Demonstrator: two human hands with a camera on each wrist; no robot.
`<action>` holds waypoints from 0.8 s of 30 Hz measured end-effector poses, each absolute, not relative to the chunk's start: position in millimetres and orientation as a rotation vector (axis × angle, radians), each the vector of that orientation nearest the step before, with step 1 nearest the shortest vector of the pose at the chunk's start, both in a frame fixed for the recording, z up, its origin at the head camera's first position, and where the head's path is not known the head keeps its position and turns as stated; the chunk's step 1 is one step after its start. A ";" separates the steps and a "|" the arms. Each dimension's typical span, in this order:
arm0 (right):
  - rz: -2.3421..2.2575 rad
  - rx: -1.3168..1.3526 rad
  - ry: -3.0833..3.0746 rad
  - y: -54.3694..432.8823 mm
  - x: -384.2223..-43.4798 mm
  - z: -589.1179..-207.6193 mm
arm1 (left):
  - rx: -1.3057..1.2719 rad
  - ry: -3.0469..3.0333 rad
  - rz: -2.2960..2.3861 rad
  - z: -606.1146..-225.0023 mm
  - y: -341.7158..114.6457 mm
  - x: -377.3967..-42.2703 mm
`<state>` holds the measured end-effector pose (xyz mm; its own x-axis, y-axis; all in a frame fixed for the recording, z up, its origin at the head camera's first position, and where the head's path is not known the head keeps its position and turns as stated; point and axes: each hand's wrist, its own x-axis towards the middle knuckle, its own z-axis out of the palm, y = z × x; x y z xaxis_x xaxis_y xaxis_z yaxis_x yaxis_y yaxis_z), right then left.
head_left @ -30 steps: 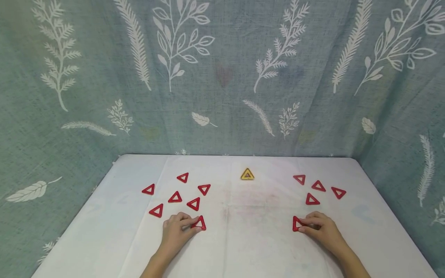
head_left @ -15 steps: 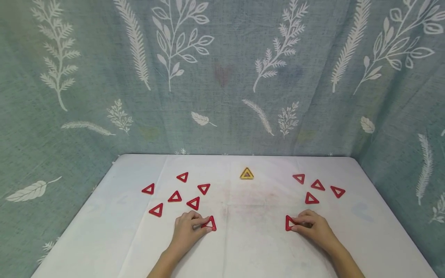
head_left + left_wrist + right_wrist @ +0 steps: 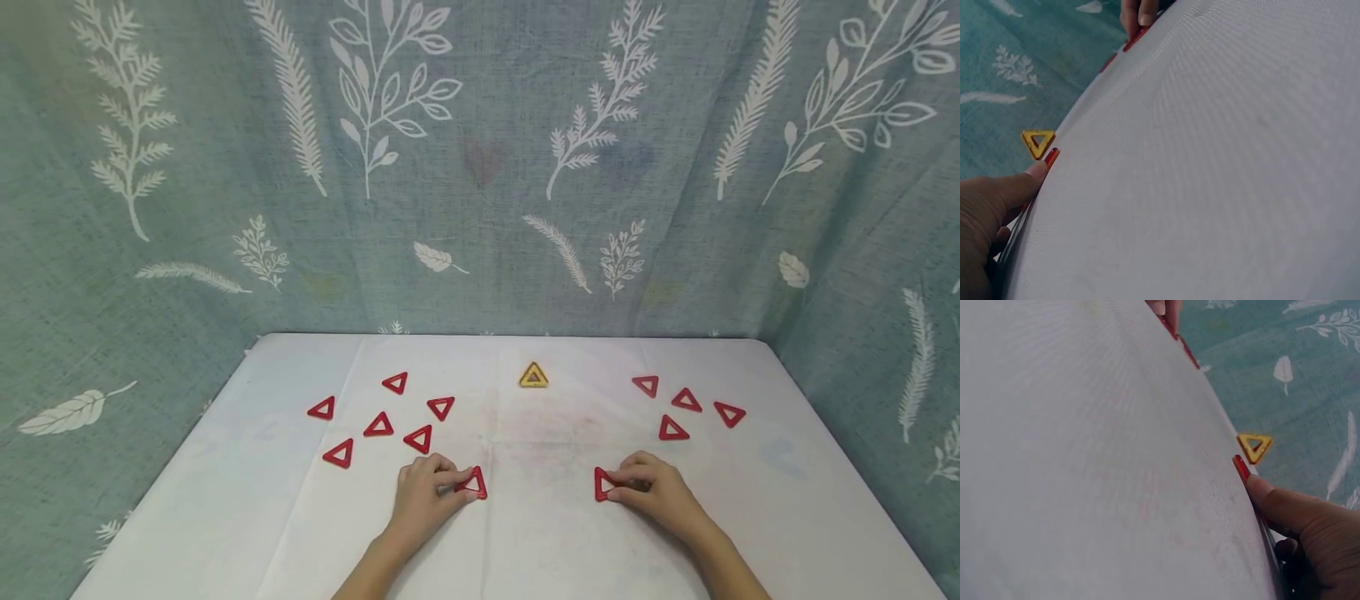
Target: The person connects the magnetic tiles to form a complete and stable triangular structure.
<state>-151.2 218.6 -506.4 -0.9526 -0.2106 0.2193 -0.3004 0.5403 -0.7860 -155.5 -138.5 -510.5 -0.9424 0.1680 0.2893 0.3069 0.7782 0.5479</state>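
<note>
My left hand (image 3: pixel 431 496) pinches a red triangle frame (image 3: pixel 481 483) between thumb and fingers, close over the white tabletop. Opposite it, my right hand (image 3: pixel 654 493) pinches a second red triangle (image 3: pixel 599 484) the same way. A gap of white cloth separates the two held pieces. In the left wrist view, the left thumb (image 3: pixel 1032 177) presses on the edge of its triangle (image 3: pixel 1052 157); the right wrist view shows the right thumb (image 3: pixel 1263 487) on the other triangle (image 3: pixel 1240 465). Behind them, near the far edge, is a yellow triangle (image 3: pixel 534 377) with an open centre.
Several red triangles lie scattered at the left, one of them (image 3: pixel 377 425) behind my left hand. More lie at the right, including a red triangle (image 3: pixel 673 429) beyond my right hand. A blue-green leaf-patterned curtain (image 3: pixel 480 167) hangs behind the white-covered table (image 3: pixel 540 550).
Both hands have slid inward with their red triangles, the left one rightward and the right one leftward, narrowing the gap. The yellow triangle and the scattered red ones stay put.
</note>
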 end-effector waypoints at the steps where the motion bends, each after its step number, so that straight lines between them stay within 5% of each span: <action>1: 1.398 0.449 -2.667 217.5 -151.5 -506.8 | -0.378 -2.741 -0.912 -510.8 -137.5 -155.4; 24: 1.375 0.481 -2.767 192.4 -161.0 -505.1 | -0.465 -2.743 -0.954 -510.9 -113.9 -160.4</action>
